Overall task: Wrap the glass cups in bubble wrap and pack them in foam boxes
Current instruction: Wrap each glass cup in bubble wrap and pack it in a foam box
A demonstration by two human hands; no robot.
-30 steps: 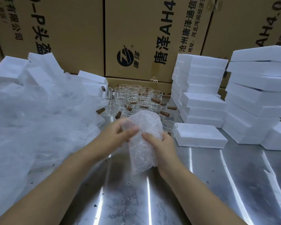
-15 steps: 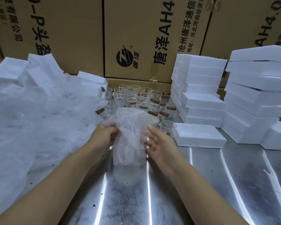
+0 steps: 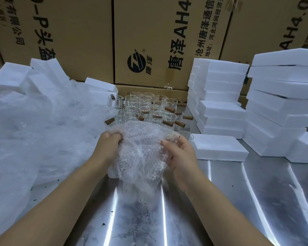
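Both hands grip one sheet of bubble wrap [image 3: 140, 150] above the tabletop [image 3: 220, 201]: left hand [image 3: 108, 144] clenched on its edge, right hand [image 3: 180, 153] cupping the side, likely to fold it around a cup I cannot see inside. Unwrapped glass cups [image 3: 146, 109] stand just behind, a foam box [image 3: 219, 148] beside for packing.

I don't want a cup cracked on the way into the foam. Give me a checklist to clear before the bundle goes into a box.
1. Both hands on the bubble wrap: ok. Left hand grips its left edge; right hand cups its right side.
2. Cup fully covered: cannot tell. No glass shows through the wrap.
3. Wrap closed: not ok. It is bunched loosely, with a tail hanging toward the metal table.
4. Foam box in reach: ok. A single foam box lies just right of the right hand.
5. That box open: cannot tell. Only its flat top shows.
6. Clear of the unwrapped cups: ok. They stand behind the bundle.
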